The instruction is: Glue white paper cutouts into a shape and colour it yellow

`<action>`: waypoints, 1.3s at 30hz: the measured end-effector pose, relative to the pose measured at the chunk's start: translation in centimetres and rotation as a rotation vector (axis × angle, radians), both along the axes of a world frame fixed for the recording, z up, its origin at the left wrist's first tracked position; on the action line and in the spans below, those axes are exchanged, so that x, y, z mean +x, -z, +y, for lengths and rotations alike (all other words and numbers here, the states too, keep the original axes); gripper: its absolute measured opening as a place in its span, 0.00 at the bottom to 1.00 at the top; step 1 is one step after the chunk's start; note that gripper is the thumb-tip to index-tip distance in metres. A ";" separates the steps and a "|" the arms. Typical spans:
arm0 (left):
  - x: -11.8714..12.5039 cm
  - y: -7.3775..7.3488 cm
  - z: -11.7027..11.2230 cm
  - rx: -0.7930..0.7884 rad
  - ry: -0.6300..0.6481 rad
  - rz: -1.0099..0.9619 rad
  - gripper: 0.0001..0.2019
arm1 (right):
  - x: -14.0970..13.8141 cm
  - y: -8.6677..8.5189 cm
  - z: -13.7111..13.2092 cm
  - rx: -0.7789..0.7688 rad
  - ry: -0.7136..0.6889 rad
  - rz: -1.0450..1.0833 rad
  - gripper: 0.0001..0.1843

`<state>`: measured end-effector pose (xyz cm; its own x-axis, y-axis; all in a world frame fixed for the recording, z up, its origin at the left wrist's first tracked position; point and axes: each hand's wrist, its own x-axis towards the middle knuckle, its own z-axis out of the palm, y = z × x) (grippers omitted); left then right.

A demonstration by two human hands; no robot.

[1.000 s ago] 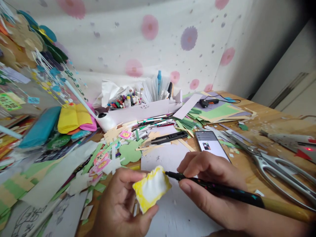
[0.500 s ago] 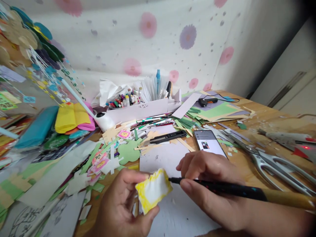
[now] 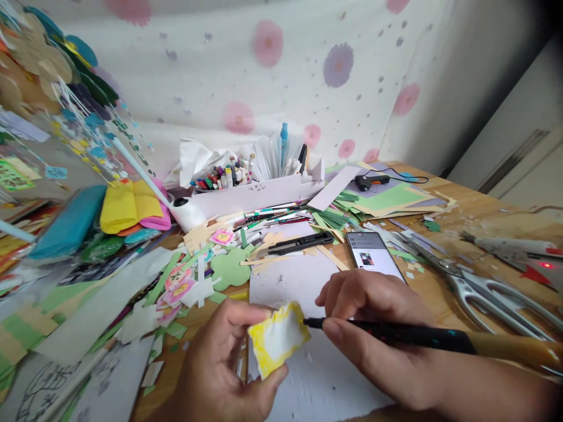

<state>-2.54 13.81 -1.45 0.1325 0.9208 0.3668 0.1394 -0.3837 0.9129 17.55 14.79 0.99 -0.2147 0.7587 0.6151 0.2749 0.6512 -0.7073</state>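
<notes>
Between its thumb and fingers, my left hand (image 3: 229, 357) pinches a small white paper piece (image 3: 281, 339) with a yellow-coloured, wavy border. The middle of the paper is plain white. My right hand (image 3: 378, 334) grips a dark pen (image 3: 404, 335) with coloured specks on its barrel. Its narrow black tip lies right at the paper's right edge; whether it touches cannot be made out. Beneath both hands lies a white sheet (image 3: 325, 375) on the wooden table. A phone (image 3: 373, 253) with a lit screen rests just beyond my right hand.
Large scissors (image 3: 475, 287) lie at the right. A black box cutter (image 3: 301, 242) sits ahead, near a green cloud-shaped paper (image 3: 231, 269). Paper scraps (image 3: 176, 287) cover the left side. Behind stand a box of markers (image 3: 259, 194) and a glue gun (image 3: 372, 181).
The paper and my left hand have shifted very slightly to the right. The whole view has moved a little, and the pen stays by the paper's right edge.
</notes>
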 end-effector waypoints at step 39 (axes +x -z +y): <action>0.7 0.5 -0.4 -0.066 -0.102 -0.069 0.18 | -0.3 -0.1 -0.1 -0.022 -0.052 -0.007 0.12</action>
